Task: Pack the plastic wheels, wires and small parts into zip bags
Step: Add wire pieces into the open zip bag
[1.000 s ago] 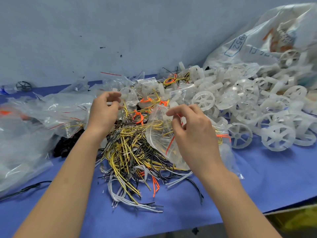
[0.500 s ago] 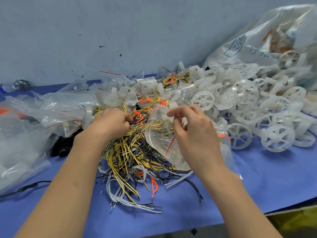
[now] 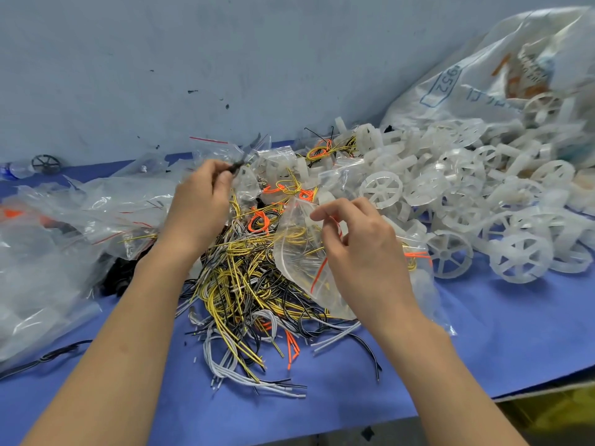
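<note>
Right hand (image 3: 363, 252) pinches crinkly, clear zip bag (image 3: 294, 263).

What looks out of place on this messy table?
One black wheel lies alone at the far left, well apart from the white wheels heaped on the right. The loose wires sprawl in an unsorted tangle in the middle.

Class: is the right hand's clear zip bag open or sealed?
Open: right hand pinches the clear plastic zip bag by one lip, mouth gaping.
</note>
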A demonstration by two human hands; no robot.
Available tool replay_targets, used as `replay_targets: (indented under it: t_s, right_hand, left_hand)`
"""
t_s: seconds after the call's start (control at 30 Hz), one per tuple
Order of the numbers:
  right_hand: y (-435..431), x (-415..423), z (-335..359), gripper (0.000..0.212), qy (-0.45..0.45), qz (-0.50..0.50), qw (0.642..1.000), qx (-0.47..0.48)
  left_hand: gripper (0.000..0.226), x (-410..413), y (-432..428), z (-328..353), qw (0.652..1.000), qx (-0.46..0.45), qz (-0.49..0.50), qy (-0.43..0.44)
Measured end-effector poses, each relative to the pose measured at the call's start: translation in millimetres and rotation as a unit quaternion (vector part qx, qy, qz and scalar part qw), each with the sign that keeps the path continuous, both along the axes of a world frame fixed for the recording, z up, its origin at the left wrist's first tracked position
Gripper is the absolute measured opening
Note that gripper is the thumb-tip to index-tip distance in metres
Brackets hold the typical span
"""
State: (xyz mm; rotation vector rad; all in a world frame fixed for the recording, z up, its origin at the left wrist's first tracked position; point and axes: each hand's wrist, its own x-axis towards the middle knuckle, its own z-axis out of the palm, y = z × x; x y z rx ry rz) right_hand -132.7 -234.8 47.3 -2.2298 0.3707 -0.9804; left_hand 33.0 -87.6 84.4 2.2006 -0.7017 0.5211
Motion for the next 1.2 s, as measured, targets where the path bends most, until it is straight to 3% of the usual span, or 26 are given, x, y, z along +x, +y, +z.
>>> replay_targets:
  t_s: [0.27, 0.53, 0.63, 0.73, 0.83, 0.97, 1.03, 1.1, 1.2]
  right_hand:
    - [0, 1, 0, 0.017, -0.004, 0.007, 1.0, 0.003]
    - [1, 2, 1, 0.018, -0.003, 0.006, 1.0, 0.017]
    - [1, 2, 1, 0.018, -0.002, 0.006, 1.0, 0.016]
    - [1, 1, 0, 0.018, -0.003, 0.006, 1.0, 0.014]
    - [2, 2, 0, 0.018, 0.005, 0.003, 1.0, 0.008]
    - [1, 5, 2, 0.019, 0.013, -0.003, 1.0, -0.001]
    - [0, 5, 3, 0.019, 0.004, -0.007, 1.0, 0.008]
    - [0, 4, 3, 0.019, -0.004, -0.017, 1.0, 0.013]
    - [-1, 1, 4, 0.019, -0.017, -0.037, 0.999, 0.024]
  left_hand:
    - [0.023, -18, 10, 40, 0.974, -0.218, -0.005, -0.068]
    - [0.025, -41, 25, 76, 0.908, -0.4, -0.123, 0.031]
    - [0.028, -34, 32, 67, 0.901, -0.4, -0.124, 0.109]
    - [0.027, -28, 32, 41, 0.919, -0.362, -0.057, 0.143]
    - [0.027, -26, 34, 26, 0.913, -0.367, -0.026, 0.175]
    - [0.029, -34, 42, 22, 0.849, -0.394, -0.139, 0.325]
    - [0.029, -41, 45, 18, 0.816, -0.331, -0.194, 0.432]
    - [0.028, -51, 43, 5, 0.783, -0.274, -0.198, 0.522]
    - [0.028, -65, 27, -24, 0.694, -0.333, -0.147, 0.621]
